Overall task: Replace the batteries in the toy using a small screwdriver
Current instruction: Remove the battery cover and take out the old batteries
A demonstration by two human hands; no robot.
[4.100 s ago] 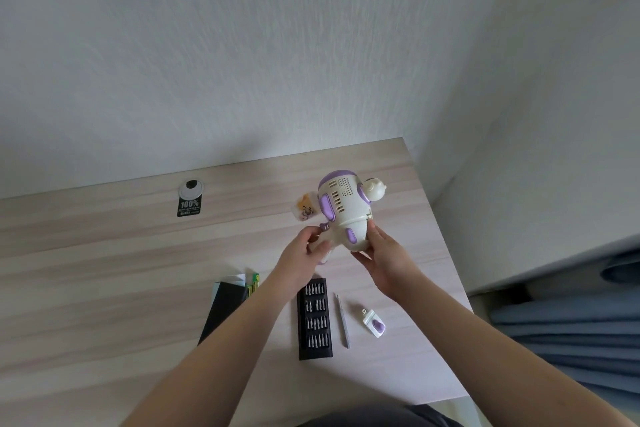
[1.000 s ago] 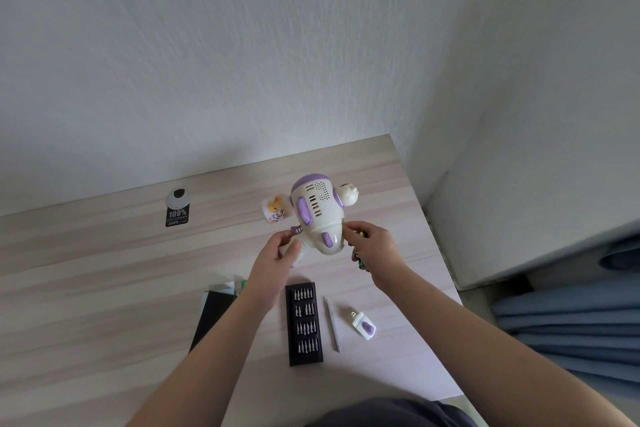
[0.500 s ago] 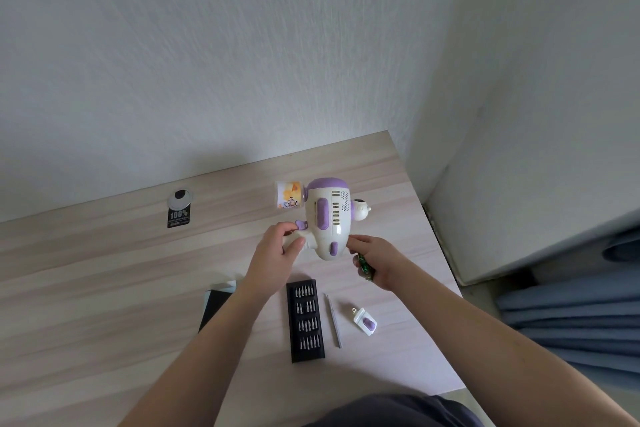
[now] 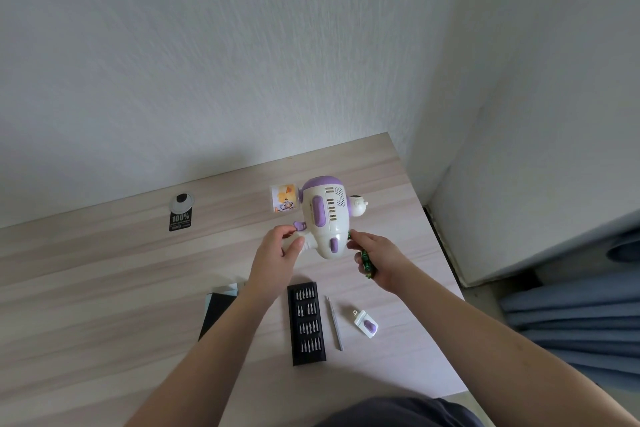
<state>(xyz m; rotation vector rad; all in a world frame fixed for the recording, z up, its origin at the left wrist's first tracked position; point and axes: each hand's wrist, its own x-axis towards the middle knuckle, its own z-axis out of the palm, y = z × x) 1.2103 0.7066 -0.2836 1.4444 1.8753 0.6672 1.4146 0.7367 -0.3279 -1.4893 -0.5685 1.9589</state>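
Overhead, left hand (image 4: 277, 250) fingers grip the toy (image 4: 323, 218); right hand (image 4: 377, 258) fingers clutch green batteries (image 4: 366, 262).

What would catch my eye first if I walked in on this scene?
Probably the white and purple toy held up above the middle of the wooden table: the left hand grips its handle while the right hand holds green batteries beside it. Nearer the person lie a black tray of screwdriver bits, a thin screwdriver and a small white and purple cover.
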